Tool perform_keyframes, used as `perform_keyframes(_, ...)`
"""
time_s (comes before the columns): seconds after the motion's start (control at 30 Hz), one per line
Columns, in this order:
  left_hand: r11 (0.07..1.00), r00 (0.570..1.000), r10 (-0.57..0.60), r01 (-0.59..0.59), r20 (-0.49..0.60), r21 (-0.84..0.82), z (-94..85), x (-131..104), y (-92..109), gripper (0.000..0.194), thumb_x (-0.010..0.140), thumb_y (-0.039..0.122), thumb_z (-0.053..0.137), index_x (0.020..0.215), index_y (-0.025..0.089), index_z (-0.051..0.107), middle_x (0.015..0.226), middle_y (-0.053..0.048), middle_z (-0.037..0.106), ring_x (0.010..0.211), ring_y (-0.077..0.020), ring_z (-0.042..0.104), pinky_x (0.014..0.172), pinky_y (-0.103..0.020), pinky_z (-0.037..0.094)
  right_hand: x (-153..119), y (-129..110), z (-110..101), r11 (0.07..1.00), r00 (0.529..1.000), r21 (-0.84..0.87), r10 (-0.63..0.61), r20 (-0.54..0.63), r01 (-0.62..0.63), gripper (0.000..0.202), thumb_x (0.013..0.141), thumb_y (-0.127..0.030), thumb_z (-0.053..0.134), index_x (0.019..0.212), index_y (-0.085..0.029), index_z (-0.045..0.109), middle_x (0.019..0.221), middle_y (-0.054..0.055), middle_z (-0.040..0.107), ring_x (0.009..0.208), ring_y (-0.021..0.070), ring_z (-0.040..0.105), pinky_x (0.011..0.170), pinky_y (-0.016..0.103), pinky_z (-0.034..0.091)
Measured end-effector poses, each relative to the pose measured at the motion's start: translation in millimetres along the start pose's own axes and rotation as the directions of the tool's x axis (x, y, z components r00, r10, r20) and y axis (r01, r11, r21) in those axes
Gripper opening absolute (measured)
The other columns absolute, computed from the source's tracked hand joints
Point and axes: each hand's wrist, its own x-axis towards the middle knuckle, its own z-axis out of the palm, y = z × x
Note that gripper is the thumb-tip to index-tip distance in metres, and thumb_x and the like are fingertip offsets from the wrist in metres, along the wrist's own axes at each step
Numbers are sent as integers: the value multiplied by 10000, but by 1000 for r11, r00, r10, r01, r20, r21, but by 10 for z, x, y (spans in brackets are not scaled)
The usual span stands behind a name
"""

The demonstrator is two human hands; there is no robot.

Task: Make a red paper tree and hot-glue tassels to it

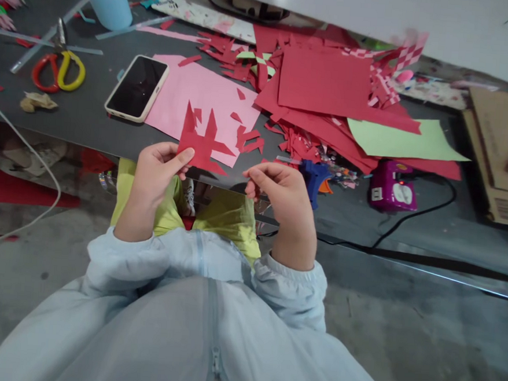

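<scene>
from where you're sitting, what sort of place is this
Probably a craft workspace: red paper scraps litter the dark table, with scissors lying open and the left hand holding a spiky red cutout.

I sit at a dark gray worktable (pixel 343 220), a white panel (pixel 379 19) beyond it, above a stained gray concrete floor (pixel 401 328).

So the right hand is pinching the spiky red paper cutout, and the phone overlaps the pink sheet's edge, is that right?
Wrong hand: the head view shows the left hand pinching the spiky red paper cutout, not the right hand. The phone does overlap the pink sheet's edge.
</scene>
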Motion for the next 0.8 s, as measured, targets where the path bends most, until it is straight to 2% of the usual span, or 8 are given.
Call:
perform_keyframes(0.13,999,998,-42,42,52,-5,-26,12,41,336,635,434,854,643,173,641,554,31,590,483,-61,505,435,-178,411,50,-39,57,998,997,61,-26,-68,30,377,705,-563,791,786,-202,717,606,-9,667,508,97,598,469,224,477)
perform_keyframes(0.27,998,986,-70,68,152,19,-57,24,143,359,609,432,870,600,170,625,528,35,565,450,-55,466,427,-186,396,110,-96,225,998,998,58,-19,-56,22,468,717,-671,729,803,-212,715,640,3,686,541,114,630,488,238,496)
perform_keyframes(0.4,995,968,-82,67,236,72,-94,44,237,354,617,441,865,604,166,641,533,29,567,438,-59,451,436,-204,395,185,-168,420,1000,1000,26,6,1,-6,459,668,-632,783,793,-199,698,646,2,696,562,122,639,499,237,497)
perform_keyframes(0.57,987,952,-147,125,269,97,-165,91,295,370,602,457,870,605,166,642,549,28,564,450,-65,457,449,-211,398,294,-246,546,999,999,38,-10,40,9,431,620,-568,832,684,-186,641,572,-15,653,488,101,576,498,248,505)
perform_keyframes(0.8,970,921,-231,192,314,150,-303,201,359,403,577,494,872,720,154,708,637,-9,663,530,-94,543,510,-220,463,404,-257,610,998,998,69,15,-56,-11,438,600,-560,841,691,-192,622,560,-19,637,491,105,582,499,247,503)
